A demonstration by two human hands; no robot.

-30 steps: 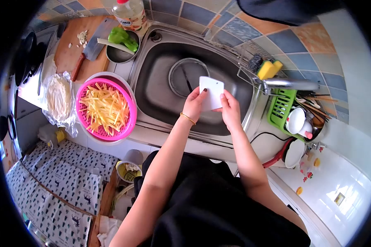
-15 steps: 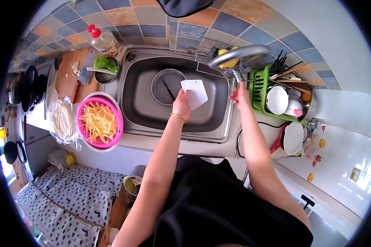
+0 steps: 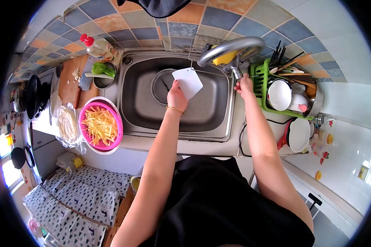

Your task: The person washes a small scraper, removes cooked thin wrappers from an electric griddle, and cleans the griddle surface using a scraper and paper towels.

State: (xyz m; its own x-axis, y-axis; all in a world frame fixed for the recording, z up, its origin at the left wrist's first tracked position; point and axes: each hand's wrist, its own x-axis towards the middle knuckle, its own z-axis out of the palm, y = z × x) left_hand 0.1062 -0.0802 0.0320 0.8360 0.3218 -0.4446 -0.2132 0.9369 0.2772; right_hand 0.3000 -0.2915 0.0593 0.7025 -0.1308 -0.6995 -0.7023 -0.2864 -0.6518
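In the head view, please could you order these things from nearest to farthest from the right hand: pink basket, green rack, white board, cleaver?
1. Green rack, immediately right of the right hand.
2. White board, to its left, held by the left hand.
3. Pink basket, farther left, beside the sink.
4. Cleaver, farthest left, on the cutting board.

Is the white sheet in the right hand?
No, the left hand holds the white sheet above the sink, while the right hand is at the faucet.
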